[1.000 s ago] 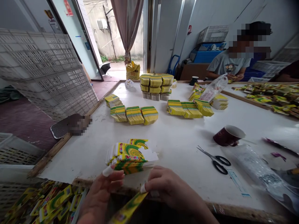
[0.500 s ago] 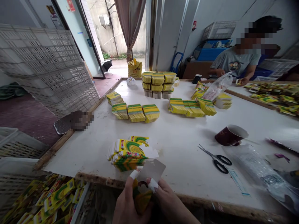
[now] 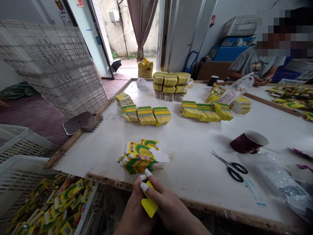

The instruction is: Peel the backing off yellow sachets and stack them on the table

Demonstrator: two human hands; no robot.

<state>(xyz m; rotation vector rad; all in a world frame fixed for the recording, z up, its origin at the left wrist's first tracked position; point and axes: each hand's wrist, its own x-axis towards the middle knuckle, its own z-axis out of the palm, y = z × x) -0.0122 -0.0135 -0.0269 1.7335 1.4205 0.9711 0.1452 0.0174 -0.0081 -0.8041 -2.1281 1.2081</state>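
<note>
Both my hands meet at the table's near edge and pinch one small yellow card (image 3: 149,205) between them. My left hand (image 3: 133,212) grips it from the left, my right hand (image 3: 166,205) from the right, with white tape on several fingertips. Just beyond the fingers a loose stack of yellow-green printed cards (image 3: 141,156) lies on the white table (image 3: 190,147).
Bundled card stacks (image 3: 146,115) lie in rows further back, with a taller pile (image 3: 171,86) behind. A dark red cup (image 3: 248,143), scissors (image 3: 230,166) and a clear plastic bag (image 3: 276,179) lie right. A white crate of loose cards (image 3: 49,205) stands lower left. Another person (image 3: 256,65) sits far right.
The grey-backed card that my hands held up half a second ago is now turned or folded down, showing a small yellow face. My view has shifted slightly left.
</note>
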